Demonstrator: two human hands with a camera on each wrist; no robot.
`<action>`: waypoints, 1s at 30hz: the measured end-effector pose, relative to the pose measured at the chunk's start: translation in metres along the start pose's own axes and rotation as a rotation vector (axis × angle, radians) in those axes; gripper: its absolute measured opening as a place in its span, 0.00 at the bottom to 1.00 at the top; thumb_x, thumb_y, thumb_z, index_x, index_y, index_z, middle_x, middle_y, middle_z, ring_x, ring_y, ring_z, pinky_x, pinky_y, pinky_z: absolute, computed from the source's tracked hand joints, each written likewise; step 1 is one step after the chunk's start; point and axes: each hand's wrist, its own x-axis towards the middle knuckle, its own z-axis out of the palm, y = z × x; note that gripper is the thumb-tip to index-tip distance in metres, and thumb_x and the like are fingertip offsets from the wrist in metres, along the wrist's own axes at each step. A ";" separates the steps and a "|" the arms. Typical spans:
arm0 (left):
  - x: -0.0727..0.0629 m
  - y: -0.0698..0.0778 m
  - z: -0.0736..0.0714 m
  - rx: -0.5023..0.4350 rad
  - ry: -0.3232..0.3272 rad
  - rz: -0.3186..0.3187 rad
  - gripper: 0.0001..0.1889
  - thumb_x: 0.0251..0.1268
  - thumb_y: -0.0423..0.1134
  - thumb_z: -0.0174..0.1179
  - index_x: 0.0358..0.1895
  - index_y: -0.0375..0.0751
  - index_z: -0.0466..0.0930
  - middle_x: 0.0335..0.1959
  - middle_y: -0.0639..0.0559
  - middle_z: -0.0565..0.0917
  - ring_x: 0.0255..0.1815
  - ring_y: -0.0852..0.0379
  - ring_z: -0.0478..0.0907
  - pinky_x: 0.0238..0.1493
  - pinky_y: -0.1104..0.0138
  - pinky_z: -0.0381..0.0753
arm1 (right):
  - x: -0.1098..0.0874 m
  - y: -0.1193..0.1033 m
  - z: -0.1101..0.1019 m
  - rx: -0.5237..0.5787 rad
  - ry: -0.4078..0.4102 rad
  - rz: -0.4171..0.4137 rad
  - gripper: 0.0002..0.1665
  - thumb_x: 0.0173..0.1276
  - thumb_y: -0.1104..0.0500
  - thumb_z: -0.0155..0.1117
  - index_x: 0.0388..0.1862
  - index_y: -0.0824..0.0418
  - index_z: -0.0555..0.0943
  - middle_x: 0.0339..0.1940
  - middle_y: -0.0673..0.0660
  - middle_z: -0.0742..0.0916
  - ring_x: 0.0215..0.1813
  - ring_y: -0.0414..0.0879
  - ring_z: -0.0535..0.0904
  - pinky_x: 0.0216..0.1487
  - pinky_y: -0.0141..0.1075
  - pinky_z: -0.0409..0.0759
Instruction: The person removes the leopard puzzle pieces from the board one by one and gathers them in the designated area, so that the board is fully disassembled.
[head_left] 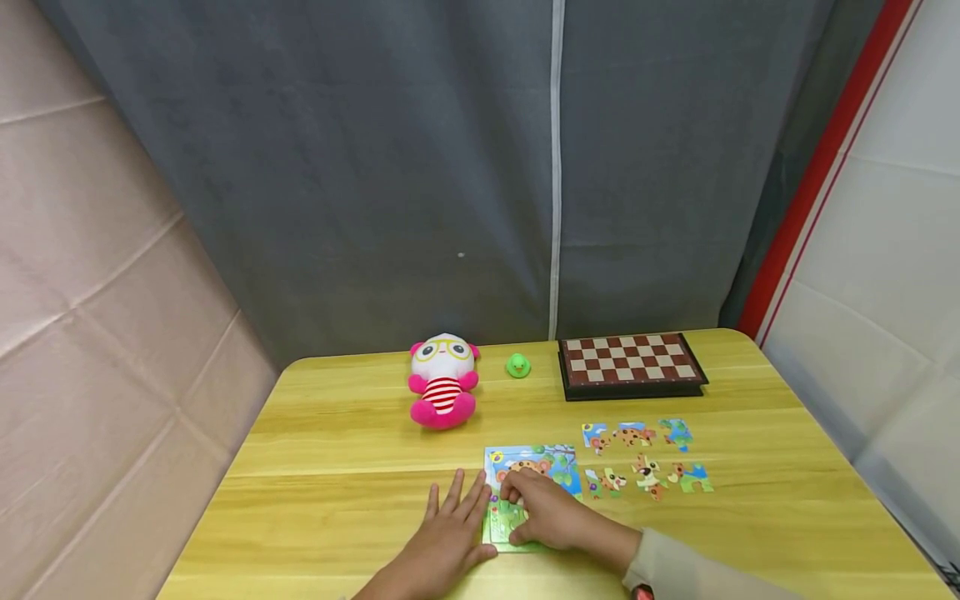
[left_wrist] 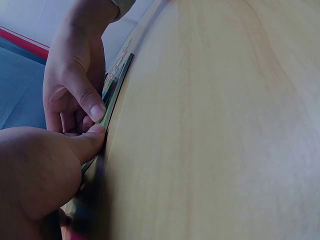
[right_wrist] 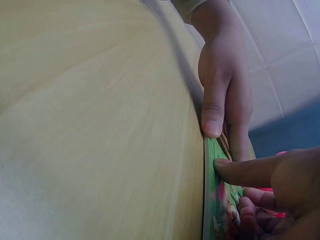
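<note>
A jigsaw puzzle board [head_left: 567,458] with an animal picture and a green lower part lies on the table. My left hand [head_left: 444,542] lies flat along its left edge, fingers straight and spread. In the right wrist view, the left thumb [right_wrist: 212,127] touches the board's near corner. My right hand [head_left: 551,510] rests over the board's middle, fingers curled and the thumb [right_wrist: 225,167] down on its green part. Whether a piece sits between those fingers is hidden. Several loose puzzle pieces [head_left: 648,477] lie in two rows just right of the board.
A pink and white plush toy [head_left: 442,383] sits behind the board to the left. Farther back are a small green duck [head_left: 518,365] and a folded chessboard [head_left: 630,360]. A grey curtain [head_left: 420,167] hangs behind the wooden table [head_left: 300,467].
</note>
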 end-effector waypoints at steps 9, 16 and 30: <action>0.000 0.000 0.001 0.001 -0.001 0.003 0.44 0.76 0.68 0.42 0.83 0.40 0.52 0.86 0.48 0.44 0.85 0.34 0.37 0.74 0.27 0.43 | 0.003 0.001 -0.001 0.104 0.000 -0.008 0.30 0.49 0.66 0.84 0.45 0.53 0.75 0.38 0.46 0.81 0.34 0.39 0.72 0.35 0.30 0.72; 0.000 0.000 0.001 0.014 0.010 0.001 0.44 0.76 0.67 0.43 0.83 0.40 0.52 0.86 0.48 0.45 0.85 0.34 0.37 0.74 0.28 0.44 | 0.004 0.004 0.000 0.179 0.001 0.037 0.24 0.56 0.66 0.80 0.44 0.54 0.76 0.37 0.49 0.83 0.34 0.40 0.74 0.34 0.32 0.73; 0.000 -0.001 0.001 0.009 -0.002 0.003 0.45 0.76 0.69 0.41 0.83 0.40 0.52 0.86 0.48 0.44 0.85 0.34 0.36 0.74 0.27 0.43 | 0.006 0.004 -0.006 0.338 -0.001 0.073 0.17 0.62 0.66 0.75 0.46 0.61 0.77 0.31 0.51 0.84 0.26 0.38 0.75 0.28 0.30 0.74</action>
